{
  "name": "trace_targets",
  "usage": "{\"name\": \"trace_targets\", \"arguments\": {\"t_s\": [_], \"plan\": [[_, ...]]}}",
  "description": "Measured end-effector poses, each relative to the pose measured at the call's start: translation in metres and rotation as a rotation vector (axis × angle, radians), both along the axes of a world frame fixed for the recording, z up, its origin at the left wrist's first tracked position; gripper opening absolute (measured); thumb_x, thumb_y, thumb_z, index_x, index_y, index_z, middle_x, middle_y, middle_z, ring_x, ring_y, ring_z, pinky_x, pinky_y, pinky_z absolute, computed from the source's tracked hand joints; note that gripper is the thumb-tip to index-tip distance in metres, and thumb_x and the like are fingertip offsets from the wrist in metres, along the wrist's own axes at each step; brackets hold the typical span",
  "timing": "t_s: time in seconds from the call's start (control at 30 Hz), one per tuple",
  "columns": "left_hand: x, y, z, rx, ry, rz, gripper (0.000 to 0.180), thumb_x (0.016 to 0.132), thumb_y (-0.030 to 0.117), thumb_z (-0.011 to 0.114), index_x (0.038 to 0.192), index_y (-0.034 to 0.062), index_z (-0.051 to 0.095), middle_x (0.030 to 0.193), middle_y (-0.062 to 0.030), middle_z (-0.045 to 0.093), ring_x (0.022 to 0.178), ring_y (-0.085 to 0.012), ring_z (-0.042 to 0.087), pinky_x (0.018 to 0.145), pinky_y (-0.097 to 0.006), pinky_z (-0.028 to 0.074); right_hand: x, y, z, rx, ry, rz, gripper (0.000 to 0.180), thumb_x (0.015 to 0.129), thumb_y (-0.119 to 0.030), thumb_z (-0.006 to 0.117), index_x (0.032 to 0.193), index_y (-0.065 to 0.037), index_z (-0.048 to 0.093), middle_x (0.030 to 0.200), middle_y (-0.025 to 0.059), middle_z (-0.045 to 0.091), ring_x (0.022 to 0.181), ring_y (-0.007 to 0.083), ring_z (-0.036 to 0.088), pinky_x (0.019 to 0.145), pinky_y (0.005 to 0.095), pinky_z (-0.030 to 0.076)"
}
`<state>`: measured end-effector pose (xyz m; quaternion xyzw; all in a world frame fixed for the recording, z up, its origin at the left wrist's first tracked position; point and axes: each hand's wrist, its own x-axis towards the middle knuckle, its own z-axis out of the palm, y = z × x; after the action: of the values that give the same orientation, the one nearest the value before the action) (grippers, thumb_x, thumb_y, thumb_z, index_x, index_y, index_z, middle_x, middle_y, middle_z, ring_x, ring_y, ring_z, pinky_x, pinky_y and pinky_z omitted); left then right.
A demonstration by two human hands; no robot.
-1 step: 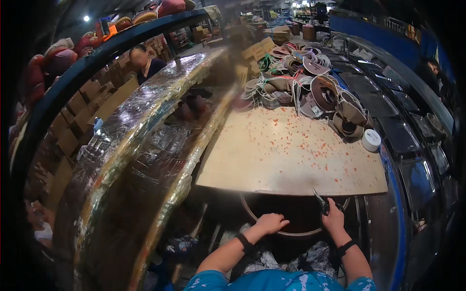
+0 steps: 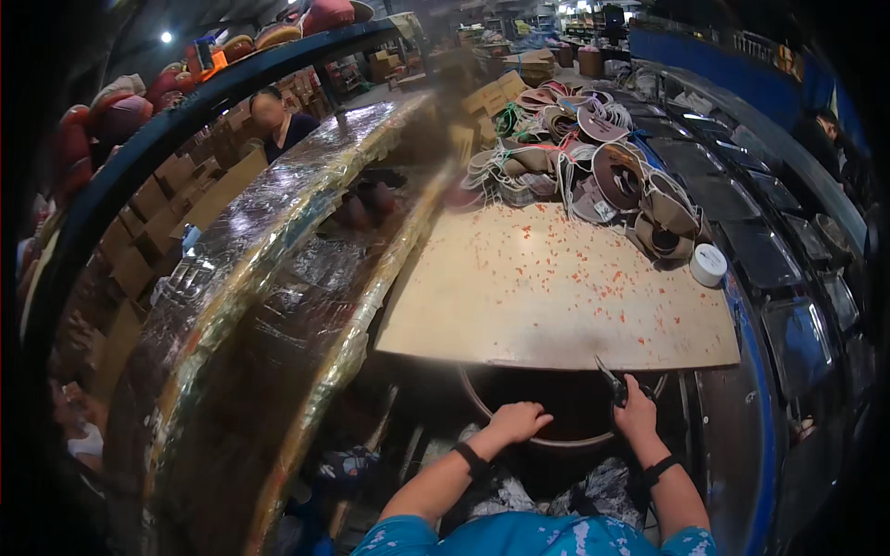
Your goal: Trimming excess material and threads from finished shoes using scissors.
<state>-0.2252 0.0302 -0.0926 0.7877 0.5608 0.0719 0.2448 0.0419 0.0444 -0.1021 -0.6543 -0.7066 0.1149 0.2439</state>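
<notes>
Board (image 2: 547,296), pale tan and flat, is laid across the middle of the bench and is strewn with small red-orange flecks. Shelving (image 2: 278,278) wrapped in shiny film is curved along the left, with stacked boxes (image 2: 148,222) behind it. Hats (image 2: 593,157), brown and tan with loose cords, are heaped at the board's far end. Tub (image 2: 565,408), round, dark inside and pale-rimmed, is set just under the board's near edge, its far half hidden by the board. Roll (image 2: 708,264), white and round, is stood at the board's right corner, beside the hats. Left hand (image 2: 519,422) is rested on the tub's near rim, fingers curled loosely together, nothing seen in it. Right hand (image 2: 636,415) is closed around scissors (image 2: 612,382), whose dark blades are pointed up toward the board's edge, above the tub's right side. A dark band is worn on each wrist.
</notes>
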Motion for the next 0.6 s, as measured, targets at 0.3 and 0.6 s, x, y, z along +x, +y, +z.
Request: {"name": "trace_targets", "arguments": {"t_s": [0.3, 0.6], "plan": [[0.012, -0.002, -0.005, -0.158, 0.196, 0.150, 0.041, 0.088, 0.043, 0.048, 0.096, 0.0074, 0.065, 0.095, -0.0156, 0.066, 0.092, -0.0335, 0.062, 0.080, -0.044, 0.049, 0.007, -0.003, -0.008, 0.082, -0.026, 0.061, 0.063, 0.066, -0.016, 0.070, 0.124, -0.009, 0.044, 0.080, 0.0166, 0.060, 0.074, 0.0356, 0.061, 0.066, 0.0443, 0.050], [0.012, 0.000, -0.005, -0.158, 0.188, 0.161, 0.038, 0.087, 0.041, 0.050, 0.097, 0.0074, 0.065, 0.095, -0.0146, 0.066, 0.092, -0.0326, 0.062, 0.080, -0.043, 0.049, 0.006, 0.000, -0.015, 0.111, -0.003, 0.044, 0.064, 0.065, -0.015, 0.070, 0.124, -0.009, 0.044, 0.080, 0.0164, 0.060, 0.073, 0.0358, 0.061, 0.065, 0.0450, 0.050]]}}
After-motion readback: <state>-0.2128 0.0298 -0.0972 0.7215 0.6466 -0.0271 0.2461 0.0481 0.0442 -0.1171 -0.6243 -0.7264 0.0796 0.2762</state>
